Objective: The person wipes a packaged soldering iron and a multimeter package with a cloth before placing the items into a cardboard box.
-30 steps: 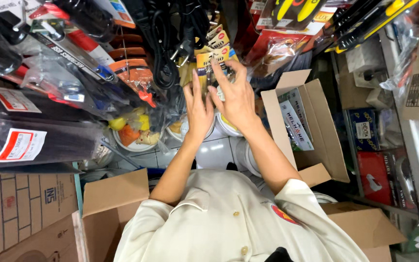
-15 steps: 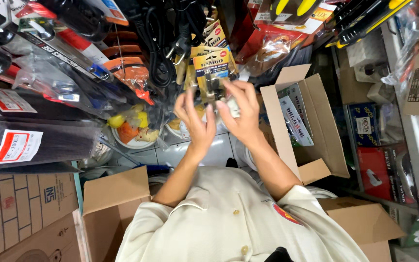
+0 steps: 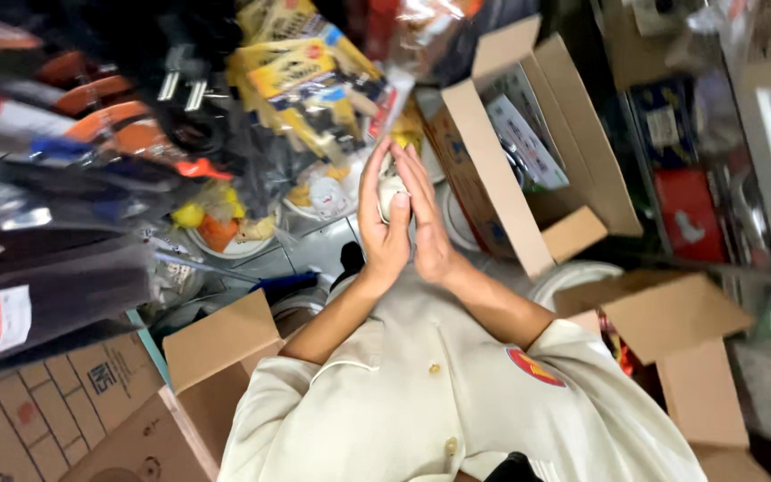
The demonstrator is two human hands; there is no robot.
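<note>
Hands pressed together above the cream shirt point(image 3: 421, 393): left hand point(image 3: 384, 228) and right hand point(image 3: 430, 223) cupped, fingers nearly straight, around a small whitish object point(image 3: 392, 192), mostly hidden. Beyond, yellow hanging packets point(image 3: 301, 76) just above fingertips. Open cardboard box point(image 3: 501, 170) close beside right; little free room.

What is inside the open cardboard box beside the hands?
Inside the open cardboard box, a flat white and blue package leans against the wall. The box walls hide whatever lies deeper.
</note>
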